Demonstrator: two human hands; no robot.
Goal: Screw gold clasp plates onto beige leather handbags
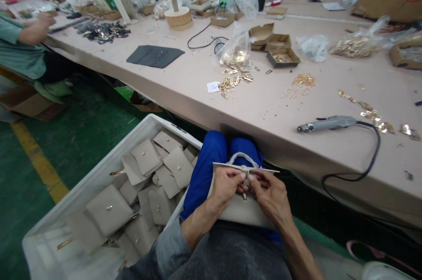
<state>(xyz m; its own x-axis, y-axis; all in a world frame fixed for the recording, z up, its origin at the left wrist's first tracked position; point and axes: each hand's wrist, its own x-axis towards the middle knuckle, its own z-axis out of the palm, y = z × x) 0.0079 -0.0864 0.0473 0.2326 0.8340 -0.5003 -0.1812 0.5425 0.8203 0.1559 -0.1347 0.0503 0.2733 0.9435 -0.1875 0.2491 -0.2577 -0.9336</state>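
A beige handbag point(242, 209) rests on my lap, its wrapped top handle point(244, 155) standing up at the far side. My left hand point(227, 185) is closed in a pinch at the middle of the bag's upper edge. Across from it, my right hand point(271, 192) pinches the same spot, the fingertips of both hands nearly meeting. Between them shows a narrow beige strap point(246, 179), partly hidden by the fingers. Just below sits a small gold metal fitting point(244, 197) on the bag's front.
Left of my legs, a white bin point(108, 166) holds several beige bag pieces point(108, 209). On the table point(198, 78) lie a corded electric screwdriver point(326, 124), gold fittings point(235, 78), small screws point(303, 80) and a dark sheet point(154, 56). A co-worker point(23, 45) sits at the left.
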